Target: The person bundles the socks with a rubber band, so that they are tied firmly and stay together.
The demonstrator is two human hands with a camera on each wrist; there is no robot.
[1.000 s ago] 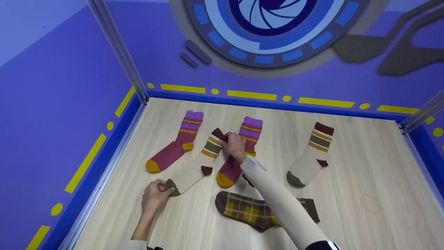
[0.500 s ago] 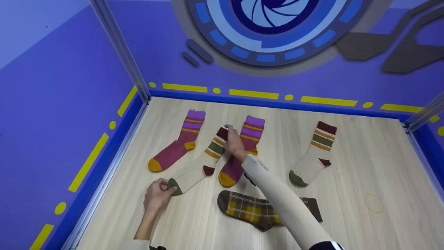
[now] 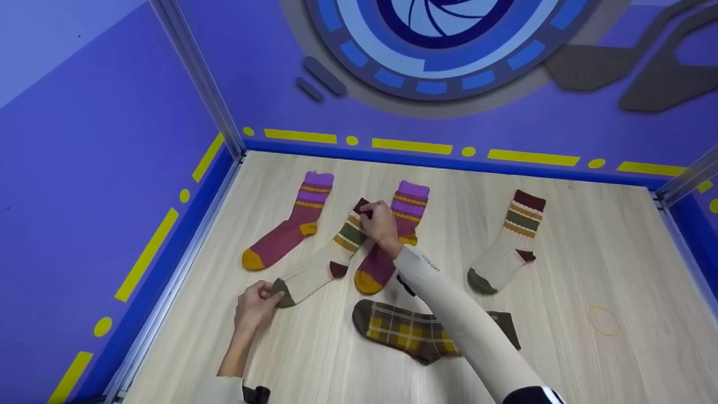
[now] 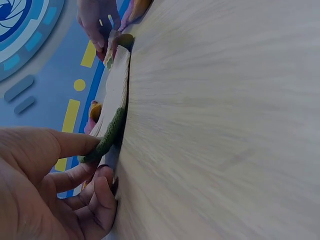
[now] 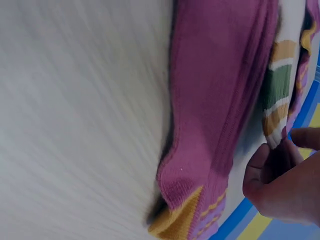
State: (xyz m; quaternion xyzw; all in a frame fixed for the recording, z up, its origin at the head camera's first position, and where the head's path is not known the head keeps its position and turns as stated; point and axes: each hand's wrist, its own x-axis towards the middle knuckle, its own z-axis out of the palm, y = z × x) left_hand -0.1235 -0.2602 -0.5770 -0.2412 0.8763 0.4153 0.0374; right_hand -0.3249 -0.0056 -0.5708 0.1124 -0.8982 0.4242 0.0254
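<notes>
A cream sock [image 3: 314,274] with a green toe, maroon heel and striped cuff lies slantwise between two purple-and-mustard socks. Its green toe is pinched between thumb and fingers of my left hand [image 3: 255,307], and the left wrist view shows the toe [image 4: 107,140] lifted a little off the table. At the other end my right hand [image 3: 381,224] pinches the maroon cuff; in the right wrist view, the fingers partly cover that cuff [image 5: 276,162]. One purple sock [image 3: 283,238] lies to the left. The other purple sock [image 3: 374,266] is partly under my right hand and forearm.
A matching cream sock [image 3: 499,266] lies to the right. Nearer me is a brown-and-yellow plaid sock [image 3: 401,328], partly covered by my right sleeve. A thin yellow band [image 3: 603,321] lies at the right. Blue-purple walls [image 3: 449,126] border the wooden table [image 3: 561,359].
My right fingers, spread at the cuff half a second ago, now pinch it. My left hand keeps its pinch on the toe. The socks hold their places on the table.
</notes>
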